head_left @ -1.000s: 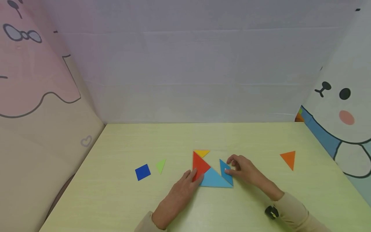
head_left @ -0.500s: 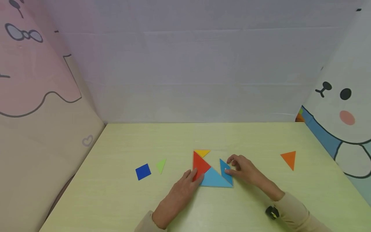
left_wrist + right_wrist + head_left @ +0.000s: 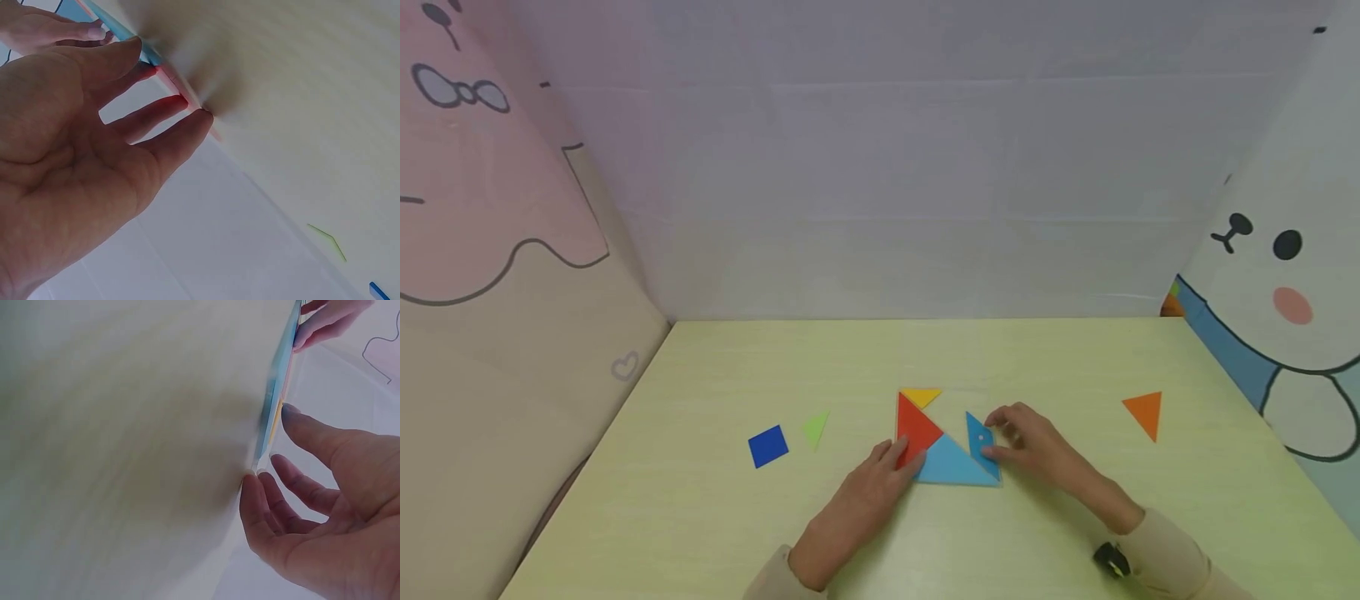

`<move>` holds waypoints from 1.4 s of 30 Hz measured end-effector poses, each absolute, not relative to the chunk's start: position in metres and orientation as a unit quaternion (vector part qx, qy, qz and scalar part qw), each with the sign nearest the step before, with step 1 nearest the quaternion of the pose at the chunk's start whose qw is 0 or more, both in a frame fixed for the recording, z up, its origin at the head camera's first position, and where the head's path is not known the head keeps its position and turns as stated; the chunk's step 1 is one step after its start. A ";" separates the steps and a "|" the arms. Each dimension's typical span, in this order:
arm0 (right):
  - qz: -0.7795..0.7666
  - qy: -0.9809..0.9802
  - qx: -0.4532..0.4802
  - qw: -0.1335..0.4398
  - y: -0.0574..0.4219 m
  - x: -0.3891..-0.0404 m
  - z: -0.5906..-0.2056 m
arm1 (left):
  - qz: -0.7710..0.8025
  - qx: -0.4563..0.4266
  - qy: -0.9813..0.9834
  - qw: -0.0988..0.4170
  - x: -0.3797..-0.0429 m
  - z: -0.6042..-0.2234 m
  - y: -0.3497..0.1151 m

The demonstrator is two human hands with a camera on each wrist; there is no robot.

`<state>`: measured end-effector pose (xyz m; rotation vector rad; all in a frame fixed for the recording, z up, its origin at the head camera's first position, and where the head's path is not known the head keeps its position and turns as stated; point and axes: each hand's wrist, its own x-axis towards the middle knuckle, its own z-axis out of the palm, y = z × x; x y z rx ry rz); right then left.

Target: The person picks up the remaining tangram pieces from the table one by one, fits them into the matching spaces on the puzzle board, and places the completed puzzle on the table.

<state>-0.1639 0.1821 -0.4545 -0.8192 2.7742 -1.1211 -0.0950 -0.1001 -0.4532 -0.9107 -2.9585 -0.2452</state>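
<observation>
Flat tangram pieces lie on the table. My left hand [image 3: 868, 496] rests its fingertips on the red triangle [image 3: 917, 425] and the left corner of the light blue triangle [image 3: 955, 463], which meet edge to edge. Against the light blue triangle's slanted right side lies a blue parallelogram [image 3: 980, 437] with a small white dot. My right hand [image 3: 1037, 442] has thumb and index finger apart, both tips at the parallelogram's right edge. A yellow triangle [image 3: 921, 396] touches the red one's top. In the right wrist view the thumb [image 3: 312, 434] is raised beside the pieces, fingers bent near the tabletop.
A dark blue square [image 3: 768, 447] and a light green triangle [image 3: 816, 429] lie to the left. Far right is an orange triangle [image 3: 1146, 414]. A black device [image 3: 1111, 560] hangs by the right sleeve. Printed cloth walls surround the pale table [image 3: 700, 517] at the back and sides.
My right thumb has slid off the parallelogram's face to its right edge, uncovering the white dot. The left hand and the pieces stay in place.
</observation>
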 end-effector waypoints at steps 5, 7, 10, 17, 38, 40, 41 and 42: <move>-0.364 0.890 -0.273 0.013 0.181 -0.158 -0.454 | -0.083 -0.293 -0.952 0.018 -0.098 -0.453 -0.100; -0.363 0.890 -0.274 0.015 0.181 -0.156 -0.453 | -0.080 -0.293 -0.952 0.025 -0.099 -0.453 -0.100; -0.345 0.896 -0.281 0.012 0.180 -0.152 -0.452 | -0.068 -0.296 -0.951 0.049 -0.101 -0.453 -0.099; -0.292 0.916 -0.276 0.013 0.177 -0.142 -0.454 | -0.070 -0.294 -0.946 0.113 -0.105 -0.455 -0.099; -0.163 0.923 -0.348 -0.005 0.174 -0.125 -0.454 | -0.136 -0.263 -0.945 0.140 -0.108 -0.450 -0.107; -0.156 0.924 -0.349 -0.004 0.174 -0.124 -0.454 | -0.140 -0.262 -0.945 0.138 -0.108 -0.449 -0.107; -0.154 0.924 -0.349 -0.003 0.175 -0.124 -0.454 | -0.142 -0.260 -0.945 0.138 -0.109 -0.449 -0.107; -0.153 0.925 -0.348 -0.001 0.175 -0.123 -0.453 | -0.144 -0.258 -0.945 0.139 -0.109 -0.448 -0.107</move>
